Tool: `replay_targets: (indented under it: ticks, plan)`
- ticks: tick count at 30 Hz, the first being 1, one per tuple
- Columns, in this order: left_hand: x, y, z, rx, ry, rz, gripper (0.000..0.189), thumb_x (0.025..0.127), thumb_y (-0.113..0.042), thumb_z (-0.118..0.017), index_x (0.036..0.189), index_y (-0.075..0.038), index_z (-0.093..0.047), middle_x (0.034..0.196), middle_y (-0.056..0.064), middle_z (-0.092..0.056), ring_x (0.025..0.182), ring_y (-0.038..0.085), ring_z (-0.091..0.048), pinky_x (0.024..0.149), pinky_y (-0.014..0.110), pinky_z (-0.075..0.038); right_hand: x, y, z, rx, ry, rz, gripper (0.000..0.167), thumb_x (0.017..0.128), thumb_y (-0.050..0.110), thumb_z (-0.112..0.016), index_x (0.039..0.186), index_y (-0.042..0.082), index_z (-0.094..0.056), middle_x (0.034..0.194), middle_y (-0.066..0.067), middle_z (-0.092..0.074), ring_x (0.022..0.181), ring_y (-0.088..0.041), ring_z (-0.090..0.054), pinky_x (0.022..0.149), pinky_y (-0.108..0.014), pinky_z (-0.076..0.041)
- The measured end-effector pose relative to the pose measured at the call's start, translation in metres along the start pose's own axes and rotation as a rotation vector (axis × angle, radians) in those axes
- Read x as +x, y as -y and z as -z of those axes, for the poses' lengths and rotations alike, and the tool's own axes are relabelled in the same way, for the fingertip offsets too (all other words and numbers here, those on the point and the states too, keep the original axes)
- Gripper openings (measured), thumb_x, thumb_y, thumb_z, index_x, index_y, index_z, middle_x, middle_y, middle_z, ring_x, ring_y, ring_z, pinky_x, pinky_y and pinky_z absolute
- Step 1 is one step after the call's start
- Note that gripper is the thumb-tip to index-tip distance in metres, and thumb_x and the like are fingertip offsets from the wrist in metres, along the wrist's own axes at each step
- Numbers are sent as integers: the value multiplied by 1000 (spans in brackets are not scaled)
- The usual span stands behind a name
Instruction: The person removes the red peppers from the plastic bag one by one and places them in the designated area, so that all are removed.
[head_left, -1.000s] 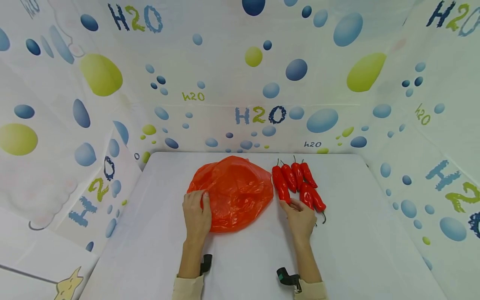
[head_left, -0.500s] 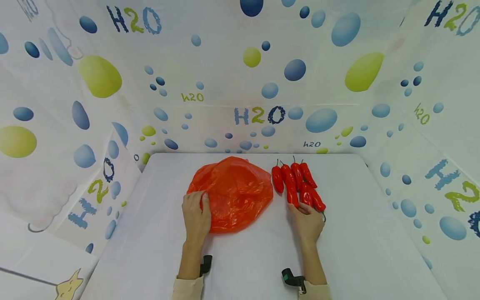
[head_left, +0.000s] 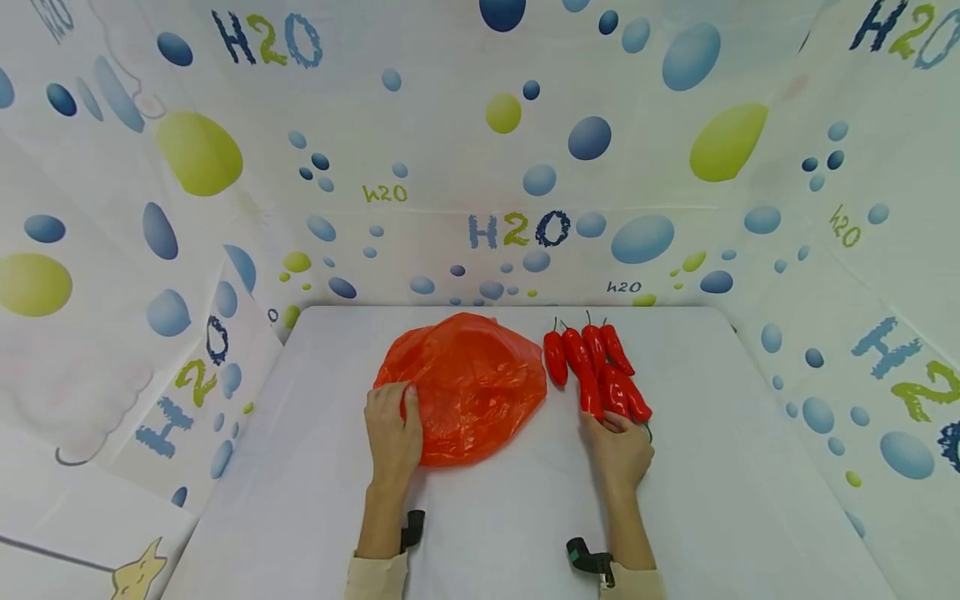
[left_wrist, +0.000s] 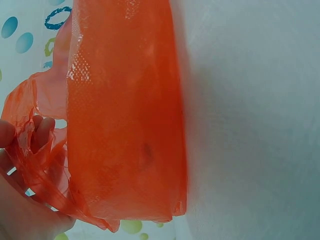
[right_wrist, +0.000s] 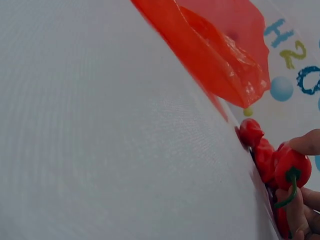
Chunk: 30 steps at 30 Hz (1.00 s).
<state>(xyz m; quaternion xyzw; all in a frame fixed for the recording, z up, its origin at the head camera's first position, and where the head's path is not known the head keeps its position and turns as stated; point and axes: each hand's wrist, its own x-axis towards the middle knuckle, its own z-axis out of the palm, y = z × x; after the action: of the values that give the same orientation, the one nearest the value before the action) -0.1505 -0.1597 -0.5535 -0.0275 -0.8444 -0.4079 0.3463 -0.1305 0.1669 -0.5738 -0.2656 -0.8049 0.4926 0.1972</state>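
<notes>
In the head view my left hand (head_left: 393, 425) holds the near left edge of a crinkled red plastic bag (head_left: 472, 392). The left wrist view shows the thin film of the bag (left_wrist: 125, 115) bunched between the thumb and curled fingers. My right hand (head_left: 621, 454) pinches a red chili pepper (head_left: 589, 395) at its near end. Seen from the right wrist, that pepper (right_wrist: 292, 167) has its green stem towards the camera, between thumb and fingers. Beyond and beside it several more red peppers (head_left: 555, 357) lie grouped, some partly hidden.
All of this lies on a white table (head_left: 300, 500). A patterned sheet (head_left: 435, 167) with dots and letters encloses the back and sides. A small black camera (head_left: 588, 557) sits at the right wrist, another black one (head_left: 412, 531) at the left.
My right hand has shifted right with the pinched pepper, from before the leftmost pepper to before the second one. The left hand and bag look unchanged.
</notes>
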Motion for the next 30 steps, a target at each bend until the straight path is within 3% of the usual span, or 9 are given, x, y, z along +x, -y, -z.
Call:
replay_targets:
  ticks: [12,19,30]
  plan:
    - [0,0,2,-8,-4,13,21,106,-14,-58,113,2,-71,111,17,-70,111,38,-55,94,50,-39,2,-6,0,-50,-9,-28,45,86,37,-85,113,1,-77,97,-18,-78,92,-35,-70,76,-44,-48]
    - [-1,-1,2,-8,4,24,21,107,-15,-58,113,1,-71,110,17,-70,111,37,-54,96,50,-39,0,-5,2,-131,0,21,46,87,38,-83,113,1,-76,96,-17,-78,87,-35,-72,74,-50,-52]
    - [2,-3,3,-5,12,25,22,107,-16,-58,113,0,-71,111,16,-70,111,36,-54,96,50,-40,-2,7,4,-150,-45,71,46,85,36,-87,115,3,-77,99,-16,-77,92,-34,-71,77,-53,-50]
